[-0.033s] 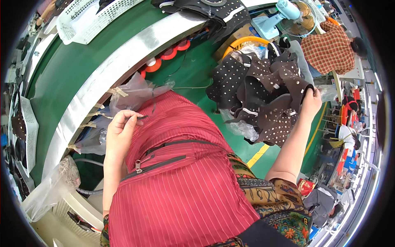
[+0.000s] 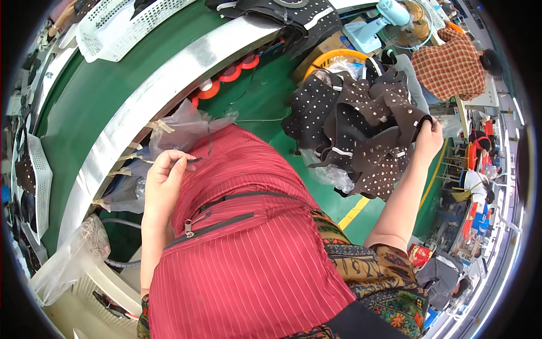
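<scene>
My right hand (image 2: 431, 139) is closed on the edge of a dark studded piece (image 2: 403, 113) at the right side of a heap. Several more dark pieces with pale studs (image 2: 316, 110) hang and overlap in that heap, some edged with short white strips. Over the red striped apron (image 2: 248, 248), my left hand (image 2: 167, 174) is held up in a pinch. A short, thin black strip (image 2: 195, 160) sticks out from between its thumb and finger. What the strip belongs to cannot be made out.
A green conveyor (image 2: 141, 73) with a metal rim curves along my left, clear bags (image 2: 175, 130) taped to its edge. Behind the heap stand a yellow basket (image 2: 333, 55) and a light blue fan (image 2: 389, 20). A person in a checked shirt (image 2: 451, 65) sits at the far right.
</scene>
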Tool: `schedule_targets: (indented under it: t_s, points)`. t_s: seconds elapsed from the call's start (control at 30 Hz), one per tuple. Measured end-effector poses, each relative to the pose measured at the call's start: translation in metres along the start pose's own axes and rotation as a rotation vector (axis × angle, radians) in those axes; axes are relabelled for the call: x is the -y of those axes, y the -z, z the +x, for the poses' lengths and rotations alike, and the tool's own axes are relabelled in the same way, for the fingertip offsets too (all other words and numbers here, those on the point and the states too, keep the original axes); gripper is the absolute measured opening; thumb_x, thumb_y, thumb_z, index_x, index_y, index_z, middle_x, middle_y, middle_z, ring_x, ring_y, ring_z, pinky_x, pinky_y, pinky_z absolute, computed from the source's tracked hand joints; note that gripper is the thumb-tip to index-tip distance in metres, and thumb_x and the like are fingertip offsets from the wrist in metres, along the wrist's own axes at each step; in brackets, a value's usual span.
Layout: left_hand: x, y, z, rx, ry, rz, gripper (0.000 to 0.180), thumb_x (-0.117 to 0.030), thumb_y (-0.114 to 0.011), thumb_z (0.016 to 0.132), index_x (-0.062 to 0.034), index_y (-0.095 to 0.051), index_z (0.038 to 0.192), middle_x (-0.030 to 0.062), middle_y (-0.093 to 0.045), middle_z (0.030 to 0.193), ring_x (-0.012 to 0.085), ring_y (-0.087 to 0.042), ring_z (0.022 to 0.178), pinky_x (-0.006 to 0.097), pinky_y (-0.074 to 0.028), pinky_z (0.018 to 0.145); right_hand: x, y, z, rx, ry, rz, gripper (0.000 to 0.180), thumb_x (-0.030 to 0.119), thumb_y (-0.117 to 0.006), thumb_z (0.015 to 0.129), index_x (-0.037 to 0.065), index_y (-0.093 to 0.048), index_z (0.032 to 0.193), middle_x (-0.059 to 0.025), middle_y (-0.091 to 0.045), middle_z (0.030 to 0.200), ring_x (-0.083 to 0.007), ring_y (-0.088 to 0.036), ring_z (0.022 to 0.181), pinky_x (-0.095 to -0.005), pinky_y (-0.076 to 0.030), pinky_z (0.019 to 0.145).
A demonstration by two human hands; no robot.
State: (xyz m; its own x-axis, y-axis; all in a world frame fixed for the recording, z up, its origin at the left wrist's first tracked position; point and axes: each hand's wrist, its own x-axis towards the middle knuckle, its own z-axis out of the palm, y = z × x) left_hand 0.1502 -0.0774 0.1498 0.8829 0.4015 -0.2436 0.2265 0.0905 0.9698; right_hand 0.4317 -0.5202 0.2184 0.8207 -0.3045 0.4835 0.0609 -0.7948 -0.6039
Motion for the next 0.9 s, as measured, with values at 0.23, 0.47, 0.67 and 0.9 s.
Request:
schedule_targets:
  t_s: [0.23, 0.47, 0.67, 0.9]
  points:
    - [0.000, -0.006, 0.011, 0.054, -0.015, 0.008, 0.008, -0.007, -0.052, 0.093, -0.0030, -0.060, 0.095, 0.0012, -0.062, 0.090, 0.0082, -0.058, 0.080, 0.023, -0.045, 0.074, 0.011, 0.025, 0.025, -0.123, 0.137, -0.122, 0.026, 0.014, -0.055, 0.081, -0.001, -0.066, 0.098, -0.0131, -0.068, 0.086, -0.0190, -0.063, 0.075, -0.0303, -0.048, 0.073]
    - [0.002, -0.016, 0.011, 0.088, 0.004, 0.044, 0.008, -0.007, -0.052, 0.092, -0.0029, -0.059, 0.094, 0.0014, -0.062, 0.091, 0.0080, -0.057, 0.081, 0.023, -0.046, 0.075, 0.039, 0.056, 0.043, -0.174, 0.232, -0.317, 0.035, 0.026, -0.050, 0.083, -0.001, -0.063, 0.101, -0.0201, -0.066, 0.097, -0.0345, -0.063, 0.092, -0.0368, -0.047, 0.084]
    - [-0.005, -0.024, 0.018, 0.150, -0.003, 0.064, 0.010, -0.007, -0.051, 0.092, -0.0014, -0.059, 0.095, 0.0020, -0.062, 0.091, 0.0090, -0.057, 0.082, 0.024, -0.046, 0.078, 0.033, 0.066, 0.067, -0.082, 0.349, -0.286, 0.037, 0.026, -0.050, 0.083, 0.001, -0.063, 0.108, -0.0206, -0.066, 0.097, -0.0349, -0.063, 0.094, -0.0383, -0.046, 0.084]
    - [-0.008, -0.024, 0.007, 0.082, -0.008, 0.100, 0.009, -0.007, -0.054, 0.088, -0.0022, -0.061, 0.090, 0.0012, -0.062, 0.085, 0.0081, -0.057, 0.080, 0.023, -0.046, 0.073, 0.107, 0.045, 0.053, 0.070, 0.217, 0.302, 0.031, 0.011, -0.060, 0.083, -0.006, -0.062, 0.109, -0.0055, -0.064, 0.095, -0.0108, -0.057, 0.085, -0.0231, -0.045, 0.077]
